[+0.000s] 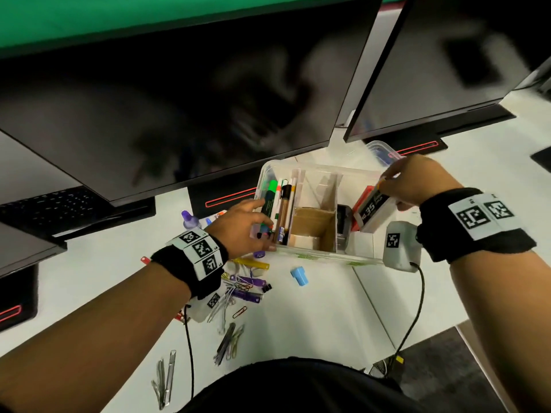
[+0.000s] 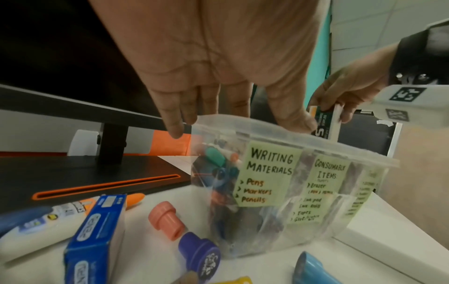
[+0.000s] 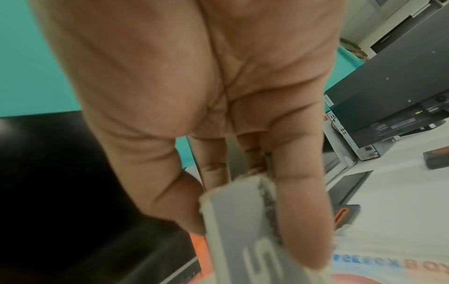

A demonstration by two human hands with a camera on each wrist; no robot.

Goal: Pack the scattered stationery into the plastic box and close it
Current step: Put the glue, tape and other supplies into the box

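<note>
The clear plastic box [image 1: 313,174] sits open on the white desk [image 1: 313,317], its far rim tucked just under the edge of 2 monitors [image 1: 179,99] — little headroom there. The left hand [image 1: 238,226] reaches over the box's left rim, fingers around a green marker [image 1: 268,201] in the pen compartment. The right hand [image 1: 417,180] pinches a small staples box [image 1: 372,208], tilted over the right compartment. Clips [image 1: 238,290] and a blue cap [image 1: 299,275] litter the near desk.

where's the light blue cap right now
In the head view the light blue cap lies on the white desk just in front of the plastic box, right of the paper clip pile, with neither hand touching it.
</note>
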